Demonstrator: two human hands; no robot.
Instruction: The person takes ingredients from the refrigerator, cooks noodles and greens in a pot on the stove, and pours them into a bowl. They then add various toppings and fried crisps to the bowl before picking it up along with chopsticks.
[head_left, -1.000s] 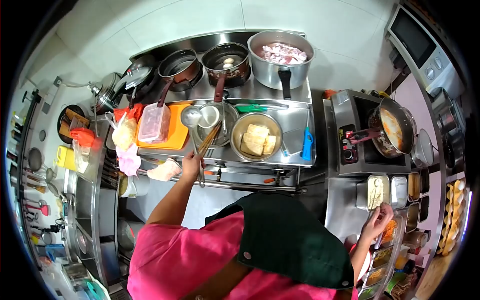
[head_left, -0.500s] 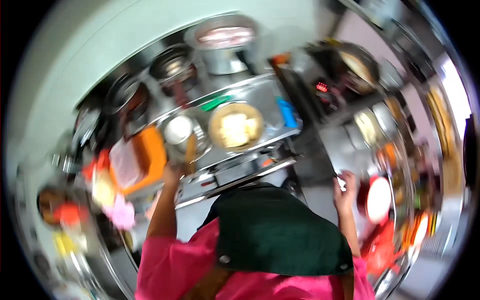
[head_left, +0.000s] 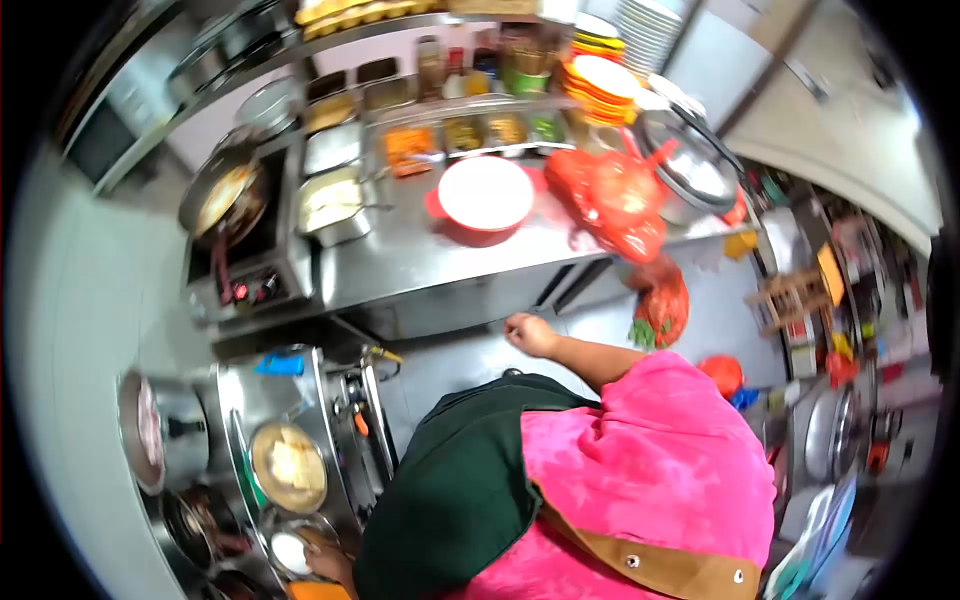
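My right hand hangs over the floor in front of the long steel counter, its fingers curled; whether it holds a small thing is not clear. Low at the left, my left hand is closed beside the white cup, which sits in a metal bowl; blur hides what its fingers hold. Above that lies a metal bowl of pale yellow blocks. A red-handled pot with a white inside stands on the counter, left of red plastic bags.
At the left a pan sits on a cooker, beside a tub of pale food. Trays of chopped food line the counter's back. A large pot stands lower left. Another red bag is on the floor.
The view has swung right, bringing the long counter to the front and the stove side to the left. My right hand has left the food tubs and now hangs before the counter.
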